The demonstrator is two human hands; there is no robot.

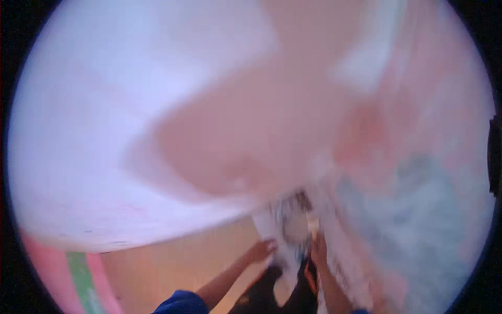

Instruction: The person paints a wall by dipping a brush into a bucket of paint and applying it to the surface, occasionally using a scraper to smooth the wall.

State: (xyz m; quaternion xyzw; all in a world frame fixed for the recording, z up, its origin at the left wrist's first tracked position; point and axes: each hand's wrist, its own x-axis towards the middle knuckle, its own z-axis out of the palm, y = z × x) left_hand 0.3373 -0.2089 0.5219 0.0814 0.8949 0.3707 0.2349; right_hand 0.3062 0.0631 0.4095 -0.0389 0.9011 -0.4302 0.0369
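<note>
Low in the head view, my left hand [261, 250] reaches in from a blue sleeve and lies at the edge of a whitish surface or sheet [264, 220]. My right hand [319, 252] is across from it, close to the right side of a round, dull beige-grey thing [296, 230]. Between the two hands, this round thing is too smeared to name. A small dark brown patch [301, 200] shows just beyond it. Motion blurs the fingers of both hands, so their grip cannot be made out.
A large pale white surface [94, 146] with a broad pinkish shadow fills the upper view. Blurred grey-blue material [418, 209] lies at the right. Tan floor [178, 261] and a pink and green strip [81, 277] are at lower left. My dark-clothed legs [261, 293] are below.
</note>
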